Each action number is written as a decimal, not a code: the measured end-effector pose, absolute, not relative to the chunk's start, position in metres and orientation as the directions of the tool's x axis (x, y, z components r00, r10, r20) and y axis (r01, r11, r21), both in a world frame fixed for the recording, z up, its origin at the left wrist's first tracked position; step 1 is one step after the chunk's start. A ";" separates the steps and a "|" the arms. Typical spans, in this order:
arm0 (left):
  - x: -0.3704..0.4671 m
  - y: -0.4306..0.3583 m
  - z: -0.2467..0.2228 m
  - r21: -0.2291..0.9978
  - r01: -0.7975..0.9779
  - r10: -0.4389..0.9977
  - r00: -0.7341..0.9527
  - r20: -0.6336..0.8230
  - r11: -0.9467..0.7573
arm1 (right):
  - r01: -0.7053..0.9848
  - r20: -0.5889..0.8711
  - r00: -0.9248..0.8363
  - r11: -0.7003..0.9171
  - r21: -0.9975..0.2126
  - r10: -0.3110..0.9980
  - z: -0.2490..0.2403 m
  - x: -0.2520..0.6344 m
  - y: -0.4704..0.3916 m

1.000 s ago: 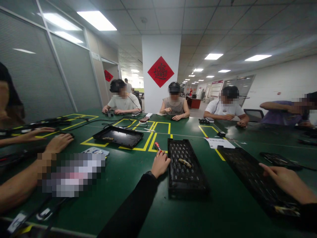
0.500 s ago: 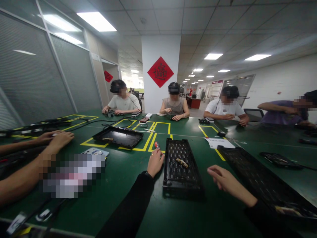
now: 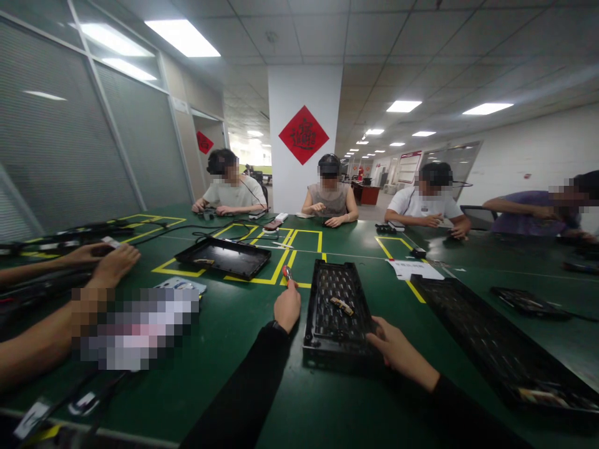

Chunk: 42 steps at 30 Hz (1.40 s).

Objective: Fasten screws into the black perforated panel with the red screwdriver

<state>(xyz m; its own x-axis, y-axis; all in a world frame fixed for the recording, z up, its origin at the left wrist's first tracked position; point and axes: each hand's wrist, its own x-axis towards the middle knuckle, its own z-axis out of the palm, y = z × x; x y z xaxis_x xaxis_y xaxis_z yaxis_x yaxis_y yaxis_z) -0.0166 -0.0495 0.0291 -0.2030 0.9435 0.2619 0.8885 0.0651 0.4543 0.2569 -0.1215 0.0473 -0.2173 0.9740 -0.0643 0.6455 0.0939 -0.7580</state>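
So my left hand (image 3: 287, 308) grips a red tool (image 3: 287, 273) left of the black tray (image 3: 327, 354), right hand (image 3: 397, 350) touching its right edge, can't tell if clamped.

The right hand (image 3: 399, 350) covers some of the patterned tray (image 3: 327, 350)'s edge; the left hand (image 3: 287, 307) hides the red tool (image 3: 287, 272)'s lower end. Right of that tray, I can't read the white paper (image 3: 415, 270); left, pixelation masks an item (image 3: 140, 327).
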 end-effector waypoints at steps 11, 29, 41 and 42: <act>-0.002 -0.060 0.056 0.556 0.782 0.842 -0.077 0.533 -0.281 | 0.703 0.059 -0.220 0.200 -0.682 0.974 0.060 0.254 -0.118; 0.013 -0.044 0.047 0.716 0.488 0.832 0.039 0.553 -0.498 | 0.879 0.371 -0.323 0.421 -0.222 0.871 0.075 0.205 -0.063; -0.030 -0.020 0.015 0.703 0.675 0.859 -0.202 0.470 -0.226 | 0.899 0.181 -0.235 0.285 -0.333 0.955 0.053 0.174 -0.024; -0.030 -0.019 0.014 0.700 0.683 0.873 -0.192 0.447 -0.209 | 0.892 0.186 -0.236 0.288 -0.349 0.954 0.054 0.175 -0.024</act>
<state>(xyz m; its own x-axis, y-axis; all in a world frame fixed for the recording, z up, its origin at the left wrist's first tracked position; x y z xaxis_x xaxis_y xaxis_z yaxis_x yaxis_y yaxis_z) -0.0295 -0.0193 0.0137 -0.1918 0.8735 0.4475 0.6831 -0.2086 0.6999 0.1748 -0.0242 0.0536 -0.2356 0.9539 0.1856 0.8915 0.2882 -0.3495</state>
